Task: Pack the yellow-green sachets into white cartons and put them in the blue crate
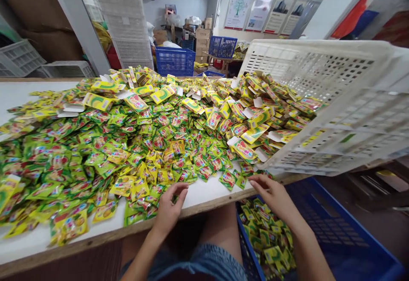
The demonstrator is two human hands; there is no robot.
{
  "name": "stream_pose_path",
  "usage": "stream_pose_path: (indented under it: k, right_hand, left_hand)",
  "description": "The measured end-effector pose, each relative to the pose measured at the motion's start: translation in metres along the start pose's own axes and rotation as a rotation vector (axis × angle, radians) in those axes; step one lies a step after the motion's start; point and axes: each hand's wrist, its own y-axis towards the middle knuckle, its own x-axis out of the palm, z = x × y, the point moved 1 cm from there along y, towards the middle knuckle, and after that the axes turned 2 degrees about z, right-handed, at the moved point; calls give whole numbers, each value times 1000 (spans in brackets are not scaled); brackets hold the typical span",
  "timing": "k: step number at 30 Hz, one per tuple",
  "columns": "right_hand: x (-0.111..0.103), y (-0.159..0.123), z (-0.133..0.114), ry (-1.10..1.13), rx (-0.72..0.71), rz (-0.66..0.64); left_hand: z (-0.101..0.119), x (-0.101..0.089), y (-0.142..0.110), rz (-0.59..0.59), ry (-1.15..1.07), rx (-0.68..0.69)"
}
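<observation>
A broad heap of small green sachets [108,161] with red fruit pictures covers the white table [200,193], mixed with yellow sachets [164,174]. Behind and to the right lie many small yellow-green cartons [252,131], several with white flaps open. My left hand [171,208] is over the table's front edge, beside the heap; its fingers curve loosely, thumb and fingertips slightly apart, nothing visible between them. Close to a few loose green sachets [228,179] at the edge is my right hand [270,193], its fingers stretched out and apart, holding nothing I can see.
A white plastic crate [338,114] lies tipped at the right, cartons spilling from its mouth. Below the table edge, a blue crate [338,225] holds filled yellow-green packs [271,242]. Blue baskets [175,61], stacked white crates [123,16] and cardboard boxes [202,40] stand behind.
</observation>
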Motion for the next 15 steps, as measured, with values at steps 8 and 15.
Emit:
stream_pose_path:
  k: [8,15]
  right_hand:
    - [30,72,0,-471,-159,341]
    - [44,63,-37,-321,-77,517]
  left_hand:
    - [3,3,0,-40,15,30]
    - [5,5,-2,45,-195,-31]
